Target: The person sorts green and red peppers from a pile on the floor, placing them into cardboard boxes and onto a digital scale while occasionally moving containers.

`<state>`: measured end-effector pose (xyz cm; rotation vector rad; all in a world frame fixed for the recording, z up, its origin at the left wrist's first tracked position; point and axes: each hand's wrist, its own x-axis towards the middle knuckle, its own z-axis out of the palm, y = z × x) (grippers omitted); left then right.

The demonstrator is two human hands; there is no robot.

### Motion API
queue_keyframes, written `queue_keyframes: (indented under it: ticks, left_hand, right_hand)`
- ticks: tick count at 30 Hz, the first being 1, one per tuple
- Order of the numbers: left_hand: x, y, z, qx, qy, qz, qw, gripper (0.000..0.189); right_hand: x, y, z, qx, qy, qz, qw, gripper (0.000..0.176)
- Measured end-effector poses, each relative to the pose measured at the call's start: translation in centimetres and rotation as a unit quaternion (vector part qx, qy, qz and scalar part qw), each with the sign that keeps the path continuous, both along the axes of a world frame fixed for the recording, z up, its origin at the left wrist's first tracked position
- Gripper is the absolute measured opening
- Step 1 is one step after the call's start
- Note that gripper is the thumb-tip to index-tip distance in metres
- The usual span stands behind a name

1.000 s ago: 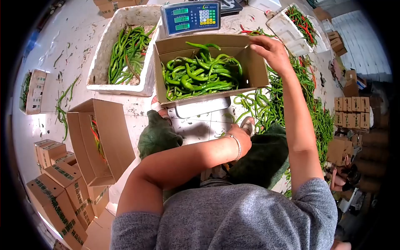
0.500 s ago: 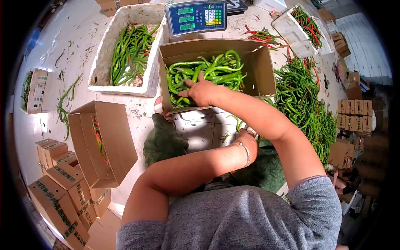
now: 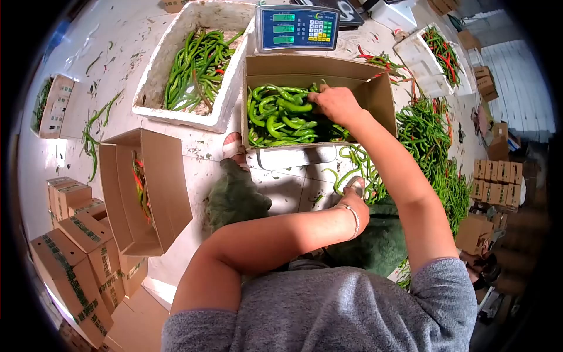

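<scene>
My right hand reaches into an open cardboard box with its fingers curled round green chili peppers at the right end of the pile. The box rests on a white scale platform. My left hand, below a bracelet, is by my right knee near a shod foot; its fingers are mostly hidden. Just beyond it, loose green peppers lie on the floor beside the box. The scale's display stands behind the box with lit green digits.
A white foam crate of green peppers stands left of the box. A large pepper heap spreads at the right, with another foam crate behind. A tilted cardboard box and stacked cartons are at the left.
My right hand has moved from the left-middle of the peppers to their right end, its fingers now curled. The peppers look more gathered to the left. My left hand has shifted slightly lower.
</scene>
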<state>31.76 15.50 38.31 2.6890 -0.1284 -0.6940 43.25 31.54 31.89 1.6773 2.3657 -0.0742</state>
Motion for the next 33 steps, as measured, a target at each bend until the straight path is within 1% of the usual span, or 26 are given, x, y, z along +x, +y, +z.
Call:
queue_keyframes:
  ticks: [3,4,7,8,11,12,13,15,18,19,20,21,22,23,24,25,26,27,29,30,31,33]
  left_hand:
    - [-0.3,0.0,0.2,-0.012,0.003,-0.006,1.0,0.034]
    - [-0.1,0.0,0.0,-0.012,0.006,-0.009,1.0,0.034]
    - [0.2,-0.2,-0.4,0.001,0.018,-0.027,0.999,0.033]
    - [0.3,-0.2,-0.5,0.007,0.023,-0.033,0.999,0.033]
    - [0.3,-0.5,-1.0,0.03,0.016,-0.017,0.999,0.034]
    - [0.6,-1.0,-1.6,0.056,0.025,-0.016,0.998,0.036]
    - [0.6,-1.2,-1.7,0.055,0.028,-0.012,0.998,0.036]
    - [0.8,-1.3,-1.8,0.054,0.033,-0.003,0.998,0.037]
    - [1.1,-1.8,-2.4,0.072,0.023,-0.028,0.997,0.037]
    - [1.1,-1.9,-2.8,0.08,0.017,-0.034,0.996,0.037]
    - [0.5,-1.2,-1.5,0.062,0.02,-0.03,0.997,0.035]
    - [0.5,-1.4,-1.7,0.075,0.015,-0.022,0.997,0.035]
    - [0.5,-1.8,-2.0,0.088,0.011,-0.015,0.996,0.035]
    - [0.6,-1.9,-2.1,0.102,0.007,-0.007,0.995,0.035]
    - [0.6,-1.9,-2.3,0.077,-0.01,0.04,0.996,0.036]
    - [1.2,-2.6,-3.8,0.034,-0.096,0.09,0.991,0.038]
    - [1.4,-2.8,-5.3,-0.008,-0.182,0.138,0.974,0.041]
    - [2.3,-3.2,-6.1,-0.015,-0.161,0.129,0.978,0.042]
    - [2.3,-2.2,-4.9,-0.029,-0.118,0.112,0.986,0.043]
    - [1.4,-1.4,-3.1,-0.01,-0.075,0.088,0.993,0.038]
    - [0.6,-0.7,-1.8,0.009,-0.032,0.062,0.998,0.033]
    - [-0.5,0.3,0.0,0.024,-0.029,0.019,0.999,0.032]
  right_hand:
    - [-1.5,-0.1,2.5,0.006,-0.038,0.013,0.999,0.019]
    - [-2.0,-0.1,2.5,0.002,-0.054,0.003,0.999,0.015]
    - [-2.2,0.6,0.1,-0.115,-0.123,0.033,0.985,0.019]
    - [-2.1,0.7,-0.7,-0.119,-0.115,0.015,0.986,0.023]
    - [-1.1,1.4,-0.3,-0.068,-0.031,-0.041,0.996,0.025]
    - [-1.2,1.9,0.8,-0.112,-0.004,-0.076,0.991,0.029]
    - [-1.2,2.2,1.1,-0.102,0.013,-0.091,0.99,0.029]
    - [-1.2,2.9,0.7,0.011,0.049,-0.078,0.996,0.023]
    - [-2.8,4.4,1.1,0.07,0.158,-0.05,0.984,0.019]
    - [-3.5,4.9,0.6,0.06,0.175,-0.041,0.982,0.018]
    - [-4.1,5.6,-0.3,0.049,0.191,-0.032,0.98,0.018]
    - [-4.8,6.4,-1.3,0.038,0.208,-0.024,0.977,0.017]
    - [-5.5,7.1,-2.5,-0.026,0.217,-0.054,0.974,0.018]
    - [-6.4,7.4,-3.4,-0.057,0.206,-0.08,0.974,0.02]
    - [-7.1,7.6,-4.4,-0.074,0.182,-0.089,0.977,0.023]
    - [-7.5,7.8,-5.6,-0.09,0.157,-0.097,0.979,0.026]
    - [-7.9,7.8,-6.4,-0.073,0.169,-0.124,0.975,0.024]
    - [-7.8,8.1,-6.8,-0.085,0.204,-0.136,0.966,0.022]
    - [-7.3,8.5,-6.5,-0.109,0.273,-0.157,0.943,0.019]
    - [-6.1,8.7,-7.5,-0.148,0.381,-0.133,0.903,0.013]
    - [-5.7,8.6,-6.8,-0.217,0.444,-0.132,0.859,0.009]
    - [-5.1,7.6,-4.6,-0.277,0.539,-0.154,0.78,0.006]
